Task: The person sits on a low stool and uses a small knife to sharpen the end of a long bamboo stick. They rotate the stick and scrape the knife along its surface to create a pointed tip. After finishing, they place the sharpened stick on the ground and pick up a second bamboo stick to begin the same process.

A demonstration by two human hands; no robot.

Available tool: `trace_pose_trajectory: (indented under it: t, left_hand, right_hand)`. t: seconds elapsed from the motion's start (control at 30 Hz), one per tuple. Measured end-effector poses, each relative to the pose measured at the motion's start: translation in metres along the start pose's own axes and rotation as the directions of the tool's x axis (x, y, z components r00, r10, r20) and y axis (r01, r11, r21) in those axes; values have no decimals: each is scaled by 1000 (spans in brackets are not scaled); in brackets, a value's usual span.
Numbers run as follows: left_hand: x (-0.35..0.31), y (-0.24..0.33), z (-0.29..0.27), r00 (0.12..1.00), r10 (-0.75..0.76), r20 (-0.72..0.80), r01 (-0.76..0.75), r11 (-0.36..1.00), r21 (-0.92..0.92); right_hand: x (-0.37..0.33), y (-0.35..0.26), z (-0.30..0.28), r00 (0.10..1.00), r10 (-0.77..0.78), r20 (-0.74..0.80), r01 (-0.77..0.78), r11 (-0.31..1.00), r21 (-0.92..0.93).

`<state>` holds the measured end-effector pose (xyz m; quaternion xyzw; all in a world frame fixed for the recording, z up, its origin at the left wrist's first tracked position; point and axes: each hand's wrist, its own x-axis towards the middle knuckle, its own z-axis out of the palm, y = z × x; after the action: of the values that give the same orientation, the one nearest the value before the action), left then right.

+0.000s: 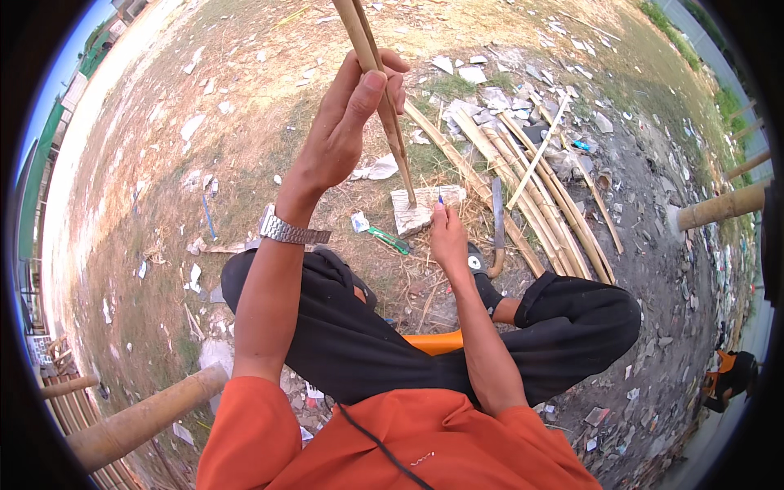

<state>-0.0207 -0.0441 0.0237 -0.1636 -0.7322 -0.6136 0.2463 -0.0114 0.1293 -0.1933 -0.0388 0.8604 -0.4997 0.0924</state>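
The left hand (339, 131) grasps the bamboo (394, 137) at upper centre, its long axis slanting down-right to the block (411, 216) mid-frame. The right hand (448, 238), nearer that lower end, pinches something blue (441, 199).

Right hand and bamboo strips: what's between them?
In the head view, a grey-bladed knife and a shoe are between the right hand and the bamboo strips.

An orange-red shirt (482, 445), black trousers (563, 327) and silver wristband (294, 233) are worn
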Motion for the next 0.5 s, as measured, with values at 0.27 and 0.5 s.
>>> trace_pose_trajectory:
  t: [0.27,0.5]
  left_hand:
    - [-5,5,-25,950,287,-122,-165,794,585]
    - [-7,5,-25,968,249,-33,-180,776,604]
  right_hand:
    - [-15,-72,-38,994,-42,99,17,972,236]
    - [-30,-107,-27,989,-105,103,80,973,218]
